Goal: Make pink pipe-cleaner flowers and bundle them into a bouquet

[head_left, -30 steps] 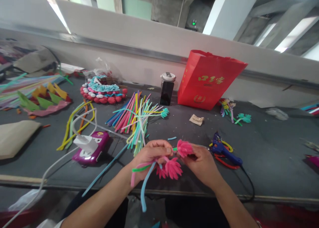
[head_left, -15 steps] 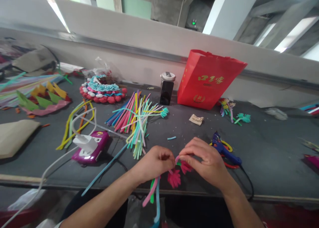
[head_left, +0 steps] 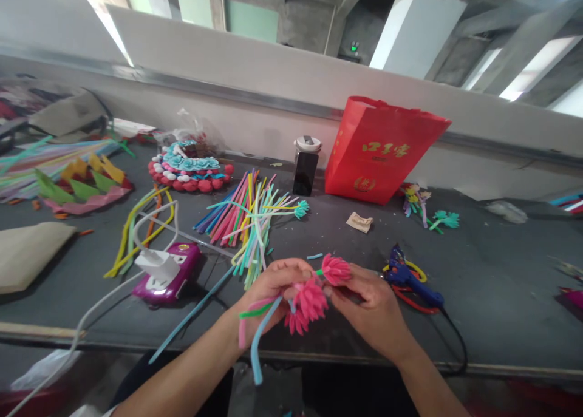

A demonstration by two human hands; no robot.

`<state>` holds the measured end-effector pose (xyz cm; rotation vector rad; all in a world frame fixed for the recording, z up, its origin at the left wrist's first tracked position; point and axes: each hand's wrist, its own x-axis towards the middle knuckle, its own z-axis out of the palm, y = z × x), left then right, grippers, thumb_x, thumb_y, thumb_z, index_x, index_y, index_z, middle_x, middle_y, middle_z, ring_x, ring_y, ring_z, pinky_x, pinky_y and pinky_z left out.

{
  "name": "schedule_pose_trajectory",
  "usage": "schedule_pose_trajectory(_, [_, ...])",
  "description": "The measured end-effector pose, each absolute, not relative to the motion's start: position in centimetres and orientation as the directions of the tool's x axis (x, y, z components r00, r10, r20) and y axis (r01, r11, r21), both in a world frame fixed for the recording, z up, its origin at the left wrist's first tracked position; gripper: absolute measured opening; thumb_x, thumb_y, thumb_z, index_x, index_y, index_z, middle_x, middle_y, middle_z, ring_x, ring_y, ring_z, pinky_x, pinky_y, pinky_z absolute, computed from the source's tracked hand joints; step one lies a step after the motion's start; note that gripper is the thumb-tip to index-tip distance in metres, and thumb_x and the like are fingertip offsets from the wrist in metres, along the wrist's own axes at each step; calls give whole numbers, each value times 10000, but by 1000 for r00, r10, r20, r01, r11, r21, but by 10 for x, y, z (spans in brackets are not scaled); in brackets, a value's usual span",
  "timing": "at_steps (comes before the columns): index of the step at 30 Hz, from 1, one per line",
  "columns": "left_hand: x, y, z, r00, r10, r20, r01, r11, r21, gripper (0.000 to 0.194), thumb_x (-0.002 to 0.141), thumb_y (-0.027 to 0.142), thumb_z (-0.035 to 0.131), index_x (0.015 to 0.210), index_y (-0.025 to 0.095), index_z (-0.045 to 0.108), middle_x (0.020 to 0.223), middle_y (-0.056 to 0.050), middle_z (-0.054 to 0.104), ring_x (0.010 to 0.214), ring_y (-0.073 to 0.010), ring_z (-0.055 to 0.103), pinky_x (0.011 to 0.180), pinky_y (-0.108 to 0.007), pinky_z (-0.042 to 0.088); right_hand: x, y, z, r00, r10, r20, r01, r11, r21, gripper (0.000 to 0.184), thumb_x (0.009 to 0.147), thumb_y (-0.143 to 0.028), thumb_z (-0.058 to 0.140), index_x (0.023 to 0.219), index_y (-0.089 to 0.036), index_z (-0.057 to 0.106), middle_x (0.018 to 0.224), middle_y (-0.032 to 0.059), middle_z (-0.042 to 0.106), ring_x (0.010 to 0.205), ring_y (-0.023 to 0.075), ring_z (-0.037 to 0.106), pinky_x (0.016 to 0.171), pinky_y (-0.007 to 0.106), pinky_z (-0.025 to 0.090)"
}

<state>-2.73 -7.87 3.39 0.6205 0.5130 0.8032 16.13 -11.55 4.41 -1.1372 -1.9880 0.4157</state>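
My left hand [head_left: 277,289] is closed round the stems of a small bunch of pink pipe-cleaner flowers [head_left: 311,298] above the table's front edge. Blue, green and pink pipe-cleaner stems [head_left: 259,350] stick out below that hand to the left. Close against the bunch, my right hand [head_left: 367,298] pinches at the upper pink flower [head_left: 336,269], whose short green stem shows. Its fingertips are partly hidden behind the petals. To its right lies a blue glue gun [head_left: 412,277] with a black cord.
Loose coloured pipe cleaners [head_left: 241,216] lie in a heap beyond my left hand. A purple power strip [head_left: 168,277] holds a white plug. Farther back stand a black bottle [head_left: 305,171] and a red paper bag [head_left: 385,153]. Finished-looking flowers [head_left: 444,218] lie at the right.
The pink flowers have been lifted and turned upward, so their heads now face me. Their stems have swung up to the left. Both hands stay close together at the bunch.
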Motion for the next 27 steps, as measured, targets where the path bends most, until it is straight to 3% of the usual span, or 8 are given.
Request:
schedule_pose_trajectory(4, [-30, -81, 35, 696, 690, -198, -304, 533, 790, 141, 609, 214, 750, 635, 94, 681, 469, 29, 490, 386, -12, 248, 412, -203, 124, 168, -106, 44, -278, 912, 302, 471, 403, -785, 94, 844, -144, 664, 802, -203, 724, 741, 4, 658, 675, 147, 608, 611, 252, 452])
schedule_pose_trajectory(7, [-31, -82, 37, 712, 661, -238, -119, 448, 886, 111, 609, 209, 731, 631, 108, 690, 545, 0, 578, 432, -35, 348, 425, -195, 193, 173, -101, 46, -280, 929, 242, 489, 354, -797, 54, 842, -220, 712, 796, -204, 734, 761, 9, 670, 707, 150, 615, 619, 251, 443])
schedule_pose_trajectory(11, [-29, -85, 35, 715, 661, -229, 33, 295, 955, 57, 631, 171, 675, 646, 120, 697, 586, 7, 610, 533, -71, 454, 519, -192, 334, 179, -100, 50, -392, 867, 306, 503, 481, -718, 51, 847, -218, 718, 798, -209, 726, 772, 5, 676, 769, 150, 616, 707, 261, 452])
schedule_pose_trajectory(14, [-27, -86, 33, 705, 675, -217, 79, 230, 970, 77, 649, 185, 666, 659, 117, 700, 595, 10, 615, 562, -82, 469, 555, -200, 363, 181, -101, 52, -415, 837, 355, 523, 540, -660, 41, 857, -202, 708, 817, -211, 713, 774, 1, 676, 765, 147, 609, 728, 274, 451])
schedule_pose_trajectory(18, [-27, -85, 31, 677, 707, -204, 107, 179, 978, 161, 698, 264, 679, 716, 108, 715, 617, 2, 611, 573, -88, 449, 551, -206, 347, 180, -104, 55, -421, 797, 434, 573, 604, -553, 60, 868, -168, 688, 835, -217, 698, 768, -7, 671, 751, 146, 600, 778, 303, 446])
schedule_pose_trajectory(23, [-24, -85, 29, 615, 761, -205, 117, 169, 979, 228, 741, 325, 668, 683, 106, 694, 544, 16, 523, 519, -79, 376, 497, -213, 281, 177, -110, 61, -434, 732, 525, 629, 663, -405, 73, 892, -170, 649, 857, -211, 698, 772, 14, 664, 733, 153, 586, 713, 301, 458])
schedule_pose_trajectory(27, [-20, -83, 32, 433, 879, -201, -44, 243, 969, 182, 709, 279, 682, 660, 104, 690, 557, -2, 553, 492, -66, 376, 463, -198, 255, 170, -118, 63, -442, 682, 582, 673, 682, -288, 88, 893, -138, 626, 898, -195, 692, 798, 39, 673, 735, 168, 585, 701, 309, 470])
